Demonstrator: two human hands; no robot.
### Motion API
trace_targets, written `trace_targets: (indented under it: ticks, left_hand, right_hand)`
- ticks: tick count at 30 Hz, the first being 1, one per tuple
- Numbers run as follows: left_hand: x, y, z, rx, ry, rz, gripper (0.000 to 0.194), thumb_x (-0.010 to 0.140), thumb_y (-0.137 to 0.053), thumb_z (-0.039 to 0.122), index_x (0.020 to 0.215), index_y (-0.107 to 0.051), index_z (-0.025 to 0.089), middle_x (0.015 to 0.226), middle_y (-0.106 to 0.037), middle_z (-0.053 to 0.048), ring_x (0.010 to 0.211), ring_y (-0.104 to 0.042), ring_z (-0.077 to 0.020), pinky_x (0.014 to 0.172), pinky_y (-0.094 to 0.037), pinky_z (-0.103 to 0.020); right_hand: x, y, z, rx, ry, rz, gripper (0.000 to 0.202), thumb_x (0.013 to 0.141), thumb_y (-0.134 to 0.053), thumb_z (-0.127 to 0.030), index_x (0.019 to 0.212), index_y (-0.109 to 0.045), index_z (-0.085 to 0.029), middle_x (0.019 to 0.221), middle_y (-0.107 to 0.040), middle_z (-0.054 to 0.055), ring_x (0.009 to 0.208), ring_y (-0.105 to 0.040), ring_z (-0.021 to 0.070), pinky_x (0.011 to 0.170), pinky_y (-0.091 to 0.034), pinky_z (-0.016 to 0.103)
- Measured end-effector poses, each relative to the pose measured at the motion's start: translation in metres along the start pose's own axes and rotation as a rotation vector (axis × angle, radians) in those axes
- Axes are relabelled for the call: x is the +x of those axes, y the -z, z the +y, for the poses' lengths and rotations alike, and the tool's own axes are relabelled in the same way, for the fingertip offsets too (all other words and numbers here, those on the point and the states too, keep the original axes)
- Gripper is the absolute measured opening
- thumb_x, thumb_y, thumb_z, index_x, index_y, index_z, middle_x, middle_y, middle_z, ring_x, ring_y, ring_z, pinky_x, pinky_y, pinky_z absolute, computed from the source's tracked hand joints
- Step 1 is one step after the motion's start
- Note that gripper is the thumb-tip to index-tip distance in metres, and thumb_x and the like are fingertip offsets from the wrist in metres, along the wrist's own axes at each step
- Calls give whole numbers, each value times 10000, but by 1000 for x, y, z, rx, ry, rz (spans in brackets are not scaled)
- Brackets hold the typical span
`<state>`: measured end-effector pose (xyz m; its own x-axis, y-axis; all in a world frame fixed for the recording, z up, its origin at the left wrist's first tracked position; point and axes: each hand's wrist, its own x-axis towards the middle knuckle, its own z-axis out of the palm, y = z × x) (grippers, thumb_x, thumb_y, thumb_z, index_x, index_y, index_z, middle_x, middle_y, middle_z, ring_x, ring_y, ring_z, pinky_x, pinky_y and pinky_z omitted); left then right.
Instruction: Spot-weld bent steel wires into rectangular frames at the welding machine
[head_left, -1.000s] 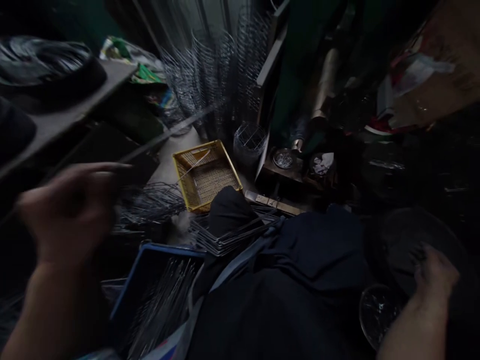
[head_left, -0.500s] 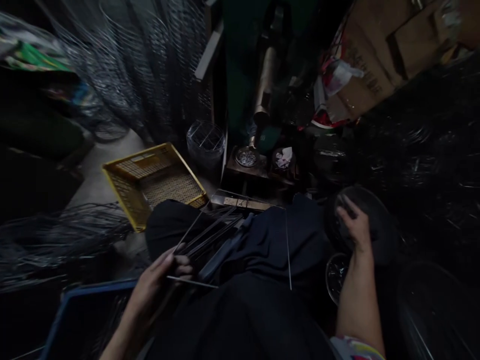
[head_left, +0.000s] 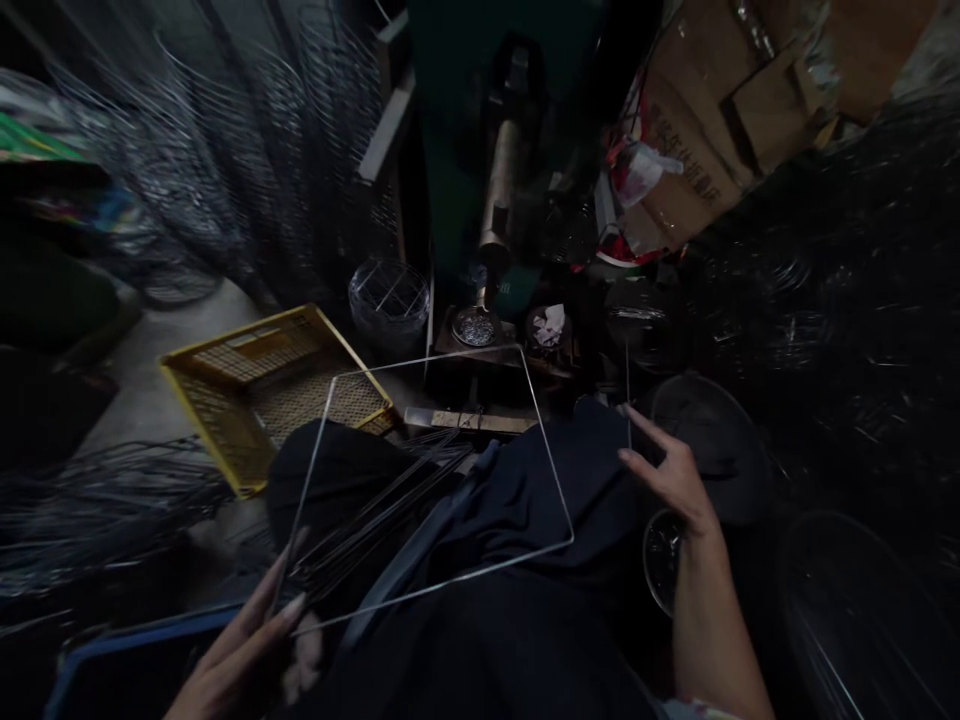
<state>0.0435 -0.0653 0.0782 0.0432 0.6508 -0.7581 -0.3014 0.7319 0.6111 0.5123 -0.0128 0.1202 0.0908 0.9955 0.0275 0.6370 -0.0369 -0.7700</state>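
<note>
My left hand (head_left: 259,630), at the lower left, is closed on a bent wire frame (head_left: 546,443). The frame is a thin, roughly four-sided metal loop reaching across above my lap. A bundle of thin wire rods (head_left: 390,500) lies over my left thigh, just beyond the left hand. On the right, my right hand (head_left: 675,475) pinches a short thin wire rod (head_left: 628,385) that points upward between thumb and fingers. Ahead of my knees stands a machine with a metal cylinder (head_left: 499,190) above a small dish of shiny bits (head_left: 474,326).
A yellow plastic crate (head_left: 240,465) sits front left, a blue bin (head_left: 142,632) lower left. A round wire basket (head_left: 390,300) stands beside the machine. Stacked wire mesh (head_left: 247,150) fills the back left. A cardboard box (head_left: 697,160) is back right; a dark round object (head_left: 712,440) lies beside my right hand.
The wire frame has swung up and flatter in my left hand, which moved down and left. My right hand came inward from the dark round object, with a thin rod now showing in it.
</note>
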Motion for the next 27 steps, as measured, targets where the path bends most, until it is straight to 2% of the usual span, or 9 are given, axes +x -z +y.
trace_targets:
  ticks: [3,5,10,13,15,19,23,27]
  left_hand:
    - [4,-11,-2,32,-108,-26,1088,695,-837,427,1579,-210,329,524,-589,21,390,-509,-143,378,-419,-192]
    - [9,-21,0,28,-149,-63,1071,718,-817,421,1584,-195,308,528,-595,16,388,-520,-149,387,-429,-198]
    - [21,-35,8,24,-160,-102,1091,717,-816,425,1590,-173,302,549,-622,-2,402,-566,-186,386,-448,-220]
    - [21,-38,10,7,-142,-106,1097,697,-832,419,1585,-195,326,547,-622,3,404,-572,-190,390,-461,-228]
    - [19,-41,11,7,-153,-108,1094,700,-829,424,1586,-195,319,539,-617,5,402,-567,-186,393,-462,-227]
    - [18,-44,12,23,-166,-112,1102,714,-815,450,1593,-170,287,532,-623,-2,401,-567,-189,392,-463,-229]
    - [20,-44,11,-13,-144,-105,1139,682,-842,426,1592,-167,309,526,-619,13,379,-564,-188,369,-447,-219]
    - [25,-41,7,-8,-148,-132,1132,698,-827,438,1595,-151,300,523,-616,11,376,-565,-195,366,-447,-226]
  right_hand:
    - [-3,4,-23,-16,65,-15,635,873,-710,-419,1453,-513,-252,1445,-550,68,1351,-504,270,1181,-359,467]
    - [-7,-4,-40,-54,141,-61,659,862,-723,-406,1466,-496,-275,1459,-535,61,1352,-502,276,1172,-379,467]
    - [-22,-57,-69,-138,323,-322,778,842,-742,-391,1530,-396,-285,1504,-479,66,1368,-485,276,1141,-433,452]
    - [-26,-84,-68,-182,373,-384,804,838,-741,-390,1541,-378,-247,1495,-488,94,1379,-472,277,1141,-434,456]
    - [-26,-92,-65,-198,369,-373,798,842,-734,-392,1539,-382,-229,1491,-492,106,1385,-463,275,1141,-434,454]
    - [-26,-92,-61,-206,350,-358,798,846,-727,-395,1540,-376,-216,1500,-479,114,1395,-452,267,1143,-433,448]
    - [-27,-89,-61,-204,340,-365,800,842,-728,-378,1542,-374,-224,1508,-470,106,1396,-450,269,1149,-428,453]
    - [-27,-96,-59,-202,266,-369,785,831,-732,-374,1528,-404,-219,1488,-492,116,1377,-474,280,1130,-447,460]
